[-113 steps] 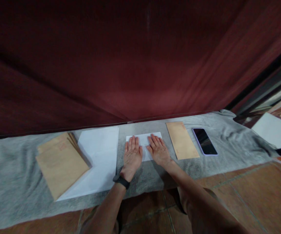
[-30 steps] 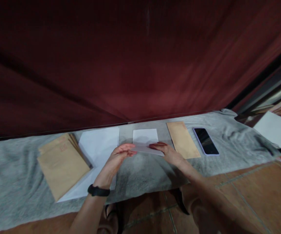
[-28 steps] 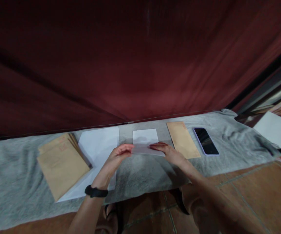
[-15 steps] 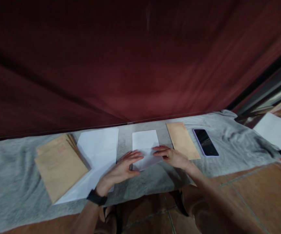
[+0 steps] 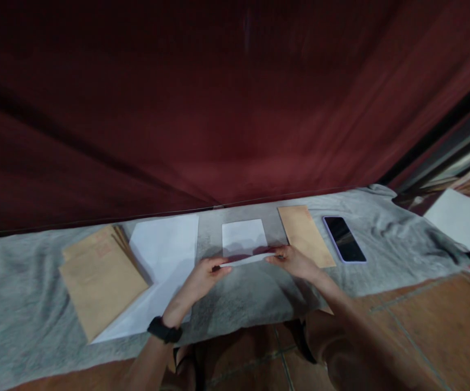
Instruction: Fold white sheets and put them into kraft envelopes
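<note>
Between my hands is a white sheet of paper point(image 5: 243, 233). Its far part lies flat on the grey cloth, while its near edge is raised as a narrow folded strip. My left hand point(image 5: 202, 279), below a black wristband, pinches the strip's left end between thumb and fingers. At the right end, my right hand point(image 5: 294, 262) grips it the same way. Just beyond the right hand lies a brown envelope point(image 5: 305, 233). To the left of my left hand is a larger stack of white paper point(image 5: 167, 250), partly covered by several brown envelopes point(image 5: 100, 277).
A grey cloth point(image 5: 239, 304) covers the narrow work surface. On it at the right rests a phone point(image 5: 344, 239) in a purple case. A dark red curtain point(image 5: 218, 108) hangs along the back edge. Tiled floor point(image 5: 434, 320) shows at the front right.
The near part of the paper has been lifted and turned edge-on as a narrow strip. My fingers, spread over the sheet before, now pinch its two ends.
</note>
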Demonstrator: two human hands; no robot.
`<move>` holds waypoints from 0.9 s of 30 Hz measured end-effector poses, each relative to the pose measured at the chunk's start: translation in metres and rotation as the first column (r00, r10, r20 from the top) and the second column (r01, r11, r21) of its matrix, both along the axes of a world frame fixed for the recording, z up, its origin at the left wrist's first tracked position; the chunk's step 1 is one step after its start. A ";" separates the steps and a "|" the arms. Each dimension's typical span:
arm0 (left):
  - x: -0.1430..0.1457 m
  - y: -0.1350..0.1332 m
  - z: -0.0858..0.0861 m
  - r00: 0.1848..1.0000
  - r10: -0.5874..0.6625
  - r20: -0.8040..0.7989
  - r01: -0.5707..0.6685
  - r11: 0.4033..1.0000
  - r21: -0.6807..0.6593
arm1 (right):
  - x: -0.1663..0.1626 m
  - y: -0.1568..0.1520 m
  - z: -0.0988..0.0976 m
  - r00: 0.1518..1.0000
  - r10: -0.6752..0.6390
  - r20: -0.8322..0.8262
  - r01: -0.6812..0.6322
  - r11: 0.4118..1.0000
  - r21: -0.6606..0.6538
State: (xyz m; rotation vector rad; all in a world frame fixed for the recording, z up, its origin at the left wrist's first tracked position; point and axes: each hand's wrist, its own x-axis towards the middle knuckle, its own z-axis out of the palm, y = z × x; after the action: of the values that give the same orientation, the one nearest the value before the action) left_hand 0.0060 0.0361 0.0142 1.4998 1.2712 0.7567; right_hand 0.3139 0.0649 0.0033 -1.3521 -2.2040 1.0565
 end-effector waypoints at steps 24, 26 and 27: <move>0.024 0.025 -0.018 0.889 0.407 -0.209 -0.383 0.912 0.145 | -0.035 0.013 -0.016 0.887 -0.387 0.251 0.368 0.922 0.120; 0.028 0.026 -0.015 0.861 0.421 -0.286 -0.384 0.906 0.177 | -0.038 0.013 -0.012 0.868 -0.397 0.296 0.379 0.918 0.118; 0.030 0.026 -0.014 0.849 0.429 -0.308 -0.388 0.903 0.187 | -0.040 0.013 -0.010 0.861 -0.398 0.316 0.380 0.917 0.121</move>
State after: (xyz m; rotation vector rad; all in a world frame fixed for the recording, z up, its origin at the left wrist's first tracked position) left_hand 0.0357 0.0626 0.0006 1.5156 1.8826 0.8797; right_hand 0.2740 0.0774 -0.0070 -1.9691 -2.0199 0.6483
